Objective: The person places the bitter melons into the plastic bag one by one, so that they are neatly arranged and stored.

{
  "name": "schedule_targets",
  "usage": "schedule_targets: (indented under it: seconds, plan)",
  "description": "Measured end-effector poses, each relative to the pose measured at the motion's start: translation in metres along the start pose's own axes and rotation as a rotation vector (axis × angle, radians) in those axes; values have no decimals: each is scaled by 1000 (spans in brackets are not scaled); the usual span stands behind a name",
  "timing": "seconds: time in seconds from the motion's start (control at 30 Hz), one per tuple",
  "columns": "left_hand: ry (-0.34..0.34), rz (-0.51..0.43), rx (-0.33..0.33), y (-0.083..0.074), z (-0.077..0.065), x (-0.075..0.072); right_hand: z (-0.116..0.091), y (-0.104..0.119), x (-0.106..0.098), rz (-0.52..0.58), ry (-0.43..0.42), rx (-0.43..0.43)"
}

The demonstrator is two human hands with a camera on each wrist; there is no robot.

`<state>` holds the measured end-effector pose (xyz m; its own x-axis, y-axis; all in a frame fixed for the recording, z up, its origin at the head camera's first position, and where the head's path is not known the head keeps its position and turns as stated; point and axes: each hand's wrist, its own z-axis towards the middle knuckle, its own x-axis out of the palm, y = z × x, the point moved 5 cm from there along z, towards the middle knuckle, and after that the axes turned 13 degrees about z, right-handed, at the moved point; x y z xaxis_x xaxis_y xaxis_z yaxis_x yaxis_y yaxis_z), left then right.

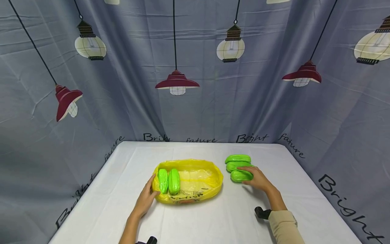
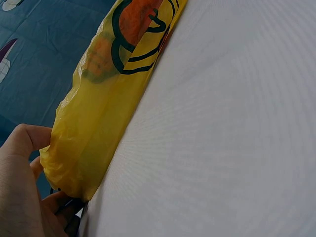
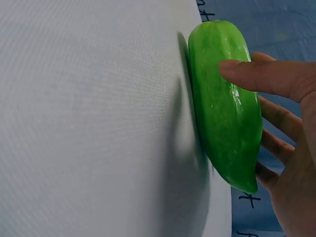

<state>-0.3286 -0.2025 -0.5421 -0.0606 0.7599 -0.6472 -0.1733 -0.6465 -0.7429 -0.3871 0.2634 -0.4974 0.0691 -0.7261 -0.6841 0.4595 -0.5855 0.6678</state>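
Note:
A yellow plastic bag with a printed side stands spread open on the white table. Two glossy green cucumber-like vegetables lie side by side in its left end. My left hand grips the bag's left end; the left wrist view shows the thumb at the bag's edge, with other fingers partly hidden. On the right, three more green vegetables lie in a stack of rows. My right hand holds the nearest one, thumb on one side and fingers on the other, its tapered end toward the wrist.
The white table reaches back to a grey-blue curtain printed with lamps and lettering. The curtain also hangs along both sides. A black wrist device sits by the right sleeve.

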Motion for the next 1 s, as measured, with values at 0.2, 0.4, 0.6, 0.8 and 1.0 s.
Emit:
schedule_targets:
  seconds: [0.2,0.4,0.6,0.8,1.0]
  plan:
    - [-5,-8,3,-1,0,-1,0,1,0,-17,19,14]
    - [8,-18,2,0,1,1,-1,-1,1,-47,26,22]
    - [6,-2,-7,0,0,0,-2,0,2,-87,64,36]
    - [-6,9,-5,-1,-1,-1,-3,5,0,-72,107,65]
    - [-9,14,-2,-2,-1,-2,-5,6,-1,-25,152,122]
